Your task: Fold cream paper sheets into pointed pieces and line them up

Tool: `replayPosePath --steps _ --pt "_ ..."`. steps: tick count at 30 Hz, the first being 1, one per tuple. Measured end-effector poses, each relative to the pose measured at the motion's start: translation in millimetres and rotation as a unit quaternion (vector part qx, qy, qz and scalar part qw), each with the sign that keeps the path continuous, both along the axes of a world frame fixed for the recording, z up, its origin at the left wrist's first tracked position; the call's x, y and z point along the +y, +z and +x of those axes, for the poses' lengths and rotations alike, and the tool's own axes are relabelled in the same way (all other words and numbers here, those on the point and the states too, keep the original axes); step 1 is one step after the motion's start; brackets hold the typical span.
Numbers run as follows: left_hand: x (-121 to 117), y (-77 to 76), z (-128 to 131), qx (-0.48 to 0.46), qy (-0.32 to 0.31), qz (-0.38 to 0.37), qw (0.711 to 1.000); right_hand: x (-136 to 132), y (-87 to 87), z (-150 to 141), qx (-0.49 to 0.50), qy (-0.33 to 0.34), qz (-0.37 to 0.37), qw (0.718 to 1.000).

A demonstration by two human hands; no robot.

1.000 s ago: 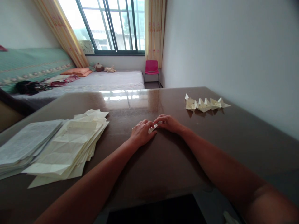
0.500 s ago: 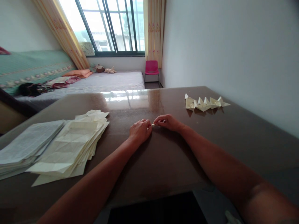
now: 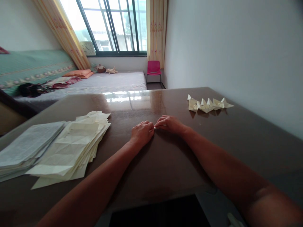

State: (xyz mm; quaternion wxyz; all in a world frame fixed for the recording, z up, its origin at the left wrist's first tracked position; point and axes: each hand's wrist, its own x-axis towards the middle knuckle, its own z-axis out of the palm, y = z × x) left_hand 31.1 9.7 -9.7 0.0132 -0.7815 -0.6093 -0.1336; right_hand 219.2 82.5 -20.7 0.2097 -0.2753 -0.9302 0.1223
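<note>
Paper piece: a pale sliver mid-frame, over the counter, mostly hidden!
Left hand: grip together, pinching it.
Right hand: grip clamped on it too, tips close by.
Danger: uneven pressure could crumple or skew it.

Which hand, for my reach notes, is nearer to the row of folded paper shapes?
Right. The right hand is left of the folded paper shapes and closer to the viewer; the left hand is farther left, beside the right.
</note>
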Motion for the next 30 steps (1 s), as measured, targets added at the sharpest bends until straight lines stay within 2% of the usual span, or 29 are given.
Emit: replayPosePath --steps 5,12,16,21,27,30 --pt "0 -1.1 -1 -0.009 -0.009 0.012 1.0 -10 4.3 -7 -0.055 -0.027 0.103 0.993" --pt "2 -2.5 -3 0.027 -0.048 0.038 0.998 -11 3.2 -8 -0.1 -0.048 0.128 0.986" --pt "2 -0.7 -1 0.045 -0.053 0.04 0.997 -18 6.8 -12 -0.155 -0.076 0.172 0.97" --pt "2 1.1 -1 0.05 -0.065 0.037 0.996 -25 8.3 -18 -0.184 -0.064 0.221 0.956" --pt "2 -0.7 -6 0.068 -0.095 0.069 0.991 -32 18.9 -7 -0.142 -0.057 0.205 0.967" --pt "3 -0.3 -14 0.059 -0.146 0.067 0.985 -31 23.6 2 -0.071 -0.018 0.121 0.99"
